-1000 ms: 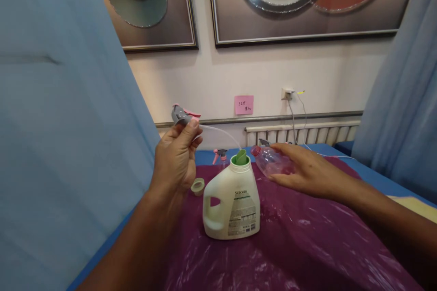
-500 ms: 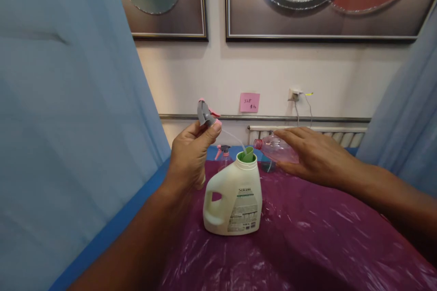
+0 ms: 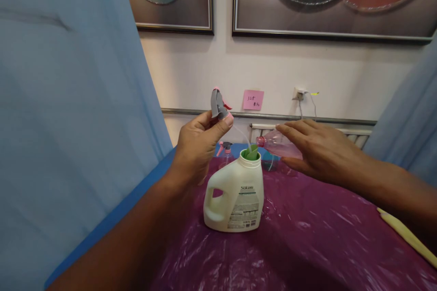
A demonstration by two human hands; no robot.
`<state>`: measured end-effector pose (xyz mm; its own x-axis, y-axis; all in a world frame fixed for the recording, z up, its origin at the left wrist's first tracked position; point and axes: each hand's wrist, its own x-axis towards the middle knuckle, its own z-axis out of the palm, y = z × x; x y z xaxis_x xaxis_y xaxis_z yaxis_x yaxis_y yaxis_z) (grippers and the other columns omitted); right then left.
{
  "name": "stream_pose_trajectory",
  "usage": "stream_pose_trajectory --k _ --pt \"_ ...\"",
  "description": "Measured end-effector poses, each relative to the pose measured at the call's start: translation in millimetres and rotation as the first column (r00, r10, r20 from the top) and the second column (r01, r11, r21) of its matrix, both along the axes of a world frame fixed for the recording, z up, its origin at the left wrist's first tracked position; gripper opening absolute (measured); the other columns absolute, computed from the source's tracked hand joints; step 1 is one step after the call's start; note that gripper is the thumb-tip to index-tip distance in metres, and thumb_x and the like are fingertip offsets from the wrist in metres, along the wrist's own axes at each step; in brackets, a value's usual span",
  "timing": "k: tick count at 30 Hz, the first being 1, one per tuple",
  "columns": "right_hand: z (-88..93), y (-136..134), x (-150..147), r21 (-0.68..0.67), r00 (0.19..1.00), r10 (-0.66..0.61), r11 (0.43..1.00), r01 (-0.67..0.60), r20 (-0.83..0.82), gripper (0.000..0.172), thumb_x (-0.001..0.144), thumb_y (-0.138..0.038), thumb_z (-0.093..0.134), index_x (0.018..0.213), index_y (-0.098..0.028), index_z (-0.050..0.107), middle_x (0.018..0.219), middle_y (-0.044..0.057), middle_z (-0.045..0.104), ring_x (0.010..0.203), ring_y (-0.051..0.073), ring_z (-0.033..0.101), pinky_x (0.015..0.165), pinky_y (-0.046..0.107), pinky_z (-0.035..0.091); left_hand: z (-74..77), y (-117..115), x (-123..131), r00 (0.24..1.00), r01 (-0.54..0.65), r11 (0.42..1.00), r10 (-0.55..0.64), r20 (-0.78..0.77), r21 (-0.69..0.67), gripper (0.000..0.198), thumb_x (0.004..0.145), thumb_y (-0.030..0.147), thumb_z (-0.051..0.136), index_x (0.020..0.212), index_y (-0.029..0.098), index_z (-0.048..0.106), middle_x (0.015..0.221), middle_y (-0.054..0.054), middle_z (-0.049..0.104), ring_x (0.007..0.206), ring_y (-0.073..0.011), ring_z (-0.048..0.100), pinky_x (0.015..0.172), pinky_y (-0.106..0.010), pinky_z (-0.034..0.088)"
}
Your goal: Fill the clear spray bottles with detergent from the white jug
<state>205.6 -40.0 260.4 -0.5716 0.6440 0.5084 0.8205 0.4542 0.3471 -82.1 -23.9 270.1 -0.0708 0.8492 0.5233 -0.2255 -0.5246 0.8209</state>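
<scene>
Between thumb and fingers, my left hand [image 3: 200, 145] grips a grey and pink trigger spray head [image 3: 219, 104]. Its thin clear tube slants down to the green spout [image 3: 251, 152] in the neck of a white handled jug [image 3: 235, 195]. The jug stands upright on the purple plastic sheet. To the right, my right hand [image 3: 314, 145] is wrapped round a clear pink bottle [image 3: 282, 142], which lies nearly sideways. The bottle's open mouth points left, just above and beside the spout. Whether liquid is flowing out I cannot tell.
Behind the jug stand a pink spray bottle [image 3: 226, 152] and a container of bluish liquid [image 3: 270, 161]. A yellow cloth-like strip [image 3: 408, 236] lies at the right. Blue curtains [image 3: 78, 100] hang on both sides. A radiator and a wall socket [image 3: 298, 94] are at the back.
My left hand has moved slightly right and up with the spray head. The bottle in my right hand stays tilted by the spout. The view has shifted, and the yellow strip now shows.
</scene>
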Motion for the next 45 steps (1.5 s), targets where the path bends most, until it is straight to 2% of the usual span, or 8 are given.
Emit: stream_pose_trajectory --k 8,14,28,34,40,45 --pt "1.4 -3.6 -2.2 0.114 0.997 0.001 0.993 -0.009 0.078 0.06 0.105 -0.046 0.061 0.153 -0.011 0.058 0.146 0.025 0.069 0.124 0.043 0.069 0.097 0.059 0.06 -1.5 2.1 -1.2 0.998 -0.004 1.0 0.004 -0.065 0.01 0.026 0.083 0.038 0.094 0.102 0.023 0.086 0.09 0.0 0.07 0.071 -0.0117 0.052 0.065 -0.027 0.051" --pt "2.0 -2.9 -1.7 0.176 0.99 -0.008 0.984 -0.017 0.138 0.063 0.105 -0.046 0.062 0.154 -0.006 0.056 0.147 0.025 0.069 0.122 0.041 0.069 0.098 0.054 0.059 -3.2 6.6 -2.7 0.994 -0.026 0.998 0.031 -0.103 0.05 0.026 0.086 0.039 0.091 0.108 0.025 0.086 0.095 -0.002 0.072 0.072 -0.0117 0.053 0.064 -0.026 0.052" --pt "4.9 -3.2 -1.4 0.205 0.985 0.001 0.978 -0.037 0.174 0.062 0.103 -0.043 0.067 0.153 -0.007 0.056 0.147 0.026 0.068 0.124 0.042 0.068 0.097 0.054 0.058 1.0 7.7 0.4 0.991 -0.057 0.997 0.064 -0.122 0.058 0.023 0.085 0.039 0.092 0.103 0.024 0.087 0.09 -0.002 0.071 0.08 -0.0155 0.057 0.065 -0.027 0.051" --pt "6.0 -4.4 -3.0 0.227 0.982 -0.015 0.973 -0.029 0.191 0.061 0.103 -0.041 0.068 0.152 -0.007 0.056 0.145 0.025 0.069 0.123 0.041 0.068 0.097 0.053 0.058 1.1 9.5 0.2 0.989 -0.053 0.996 0.063 -0.132 0.077 0.021 0.086 0.039 0.092 0.102 0.025 0.087 0.093 -0.002 0.074 0.084 -0.0156 0.058 0.072 -0.028 0.053" --pt "6.3 -3.8 -2.8 0.222 0.982 -0.014 0.975 -0.029 0.189 0.061 0.103 -0.041 0.067 0.153 -0.008 0.056 0.145 0.024 0.069 0.122 0.041 0.068 0.097 0.053 0.058 1.2 8.6 -0.3 0.987 -0.056 0.996 0.065 -0.145 0.064 0.025 0.085 0.043 0.092 0.102 0.025 0.087 0.094 -0.003 0.075 0.084 -0.0165 0.059 0.067 -0.028 0.052" --pt "6.4 -3.6 -2.7 0.207 0.983 -0.018 0.978 -0.02 0.182 0.06 0.103 -0.04 0.067 0.153 -0.01 0.056 0.146 0.024 0.069 0.123 0.041 0.068 0.098 0.054 0.056 2.3 8.5 0.2 0.988 -0.059 0.996 0.068 -0.141 0.069 0.022 0.085 0.041 0.092 0.1 0.025 0.087 0.093 -0.003 0.075 0.085 -0.0166 0.059 0.073 -0.029 0.053"
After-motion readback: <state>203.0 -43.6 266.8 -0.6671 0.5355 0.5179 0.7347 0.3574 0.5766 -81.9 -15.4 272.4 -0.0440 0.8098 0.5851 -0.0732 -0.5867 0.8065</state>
